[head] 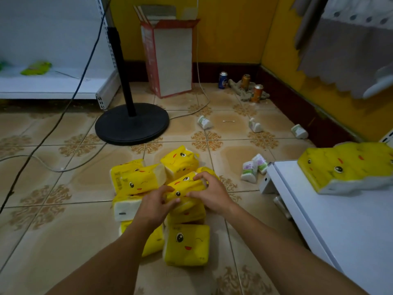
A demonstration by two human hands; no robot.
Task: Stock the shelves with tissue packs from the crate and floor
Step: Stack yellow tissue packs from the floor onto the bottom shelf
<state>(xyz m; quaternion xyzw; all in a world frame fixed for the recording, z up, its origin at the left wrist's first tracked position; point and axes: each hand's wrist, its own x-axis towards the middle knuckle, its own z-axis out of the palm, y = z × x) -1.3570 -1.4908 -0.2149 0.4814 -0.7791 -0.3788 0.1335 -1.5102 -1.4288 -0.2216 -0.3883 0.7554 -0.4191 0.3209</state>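
Note:
Several yellow tissue packs with cartoon faces lie in a heap [140,179] on the tiled floor in front of me. My left hand [156,204] and my right hand [209,192] both grip one yellow pack [186,184] at the top of the heap, fingers curled over its edges. Another yellow pack [187,244] lies nearest me. A row of yellow packs [344,167] lies on the white shelf [344,226] at the right. Small white-and-green tissue packs [254,170] are scattered on the floor further back.
A black fan stand with a round base [131,123] and trailing cables stands behind the heap. A red cardboard box [170,58] is by the yellow wall, with drink cans [257,93] and a rag beside it. A white shelf unit [55,86] stands at the left.

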